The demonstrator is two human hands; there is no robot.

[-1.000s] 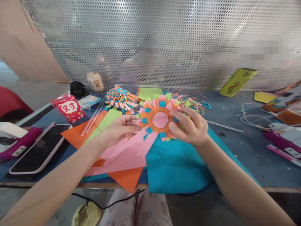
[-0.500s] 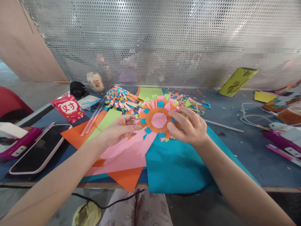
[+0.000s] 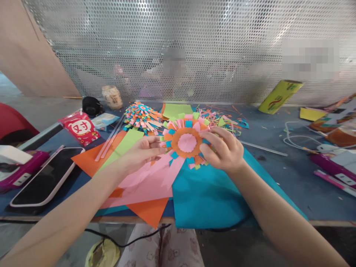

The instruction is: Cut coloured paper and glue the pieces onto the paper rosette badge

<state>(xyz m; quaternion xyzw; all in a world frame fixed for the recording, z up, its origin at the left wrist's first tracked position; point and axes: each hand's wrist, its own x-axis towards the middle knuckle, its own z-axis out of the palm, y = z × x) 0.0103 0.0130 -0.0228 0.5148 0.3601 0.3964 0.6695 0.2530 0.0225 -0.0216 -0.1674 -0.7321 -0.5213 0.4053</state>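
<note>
Above the coloured sheets I hold up a round paper flower (image 3: 187, 142), with a pink centre, an orange ring and fringed strips in blue, pink, green and orange. My right hand (image 3: 224, 150) pinches its right edge between thumb and fingers. At the left edge, my left hand (image 3: 147, 150) has its fingers closed on the fringe tips. Under the flower lie a pink sheet (image 3: 147, 185) and a large blue sheet (image 3: 208, 200). A second fringed paper flower (image 3: 141, 115) rests on the table behind my left hand.
Paper scraps (image 3: 219, 120) are heaped behind the flower. To the left are a phone (image 3: 44, 178), a red packet (image 3: 80, 127) and glue sticks (image 3: 109, 139). A yellow tube (image 3: 280, 97) leans near the perforated metal screen (image 3: 222, 37). A purple power strip (image 3: 336, 168) lies right.
The paper flower has tilted very slightly in my hands. Both hands keep the same hold, and the things on the table have not moved.
</note>
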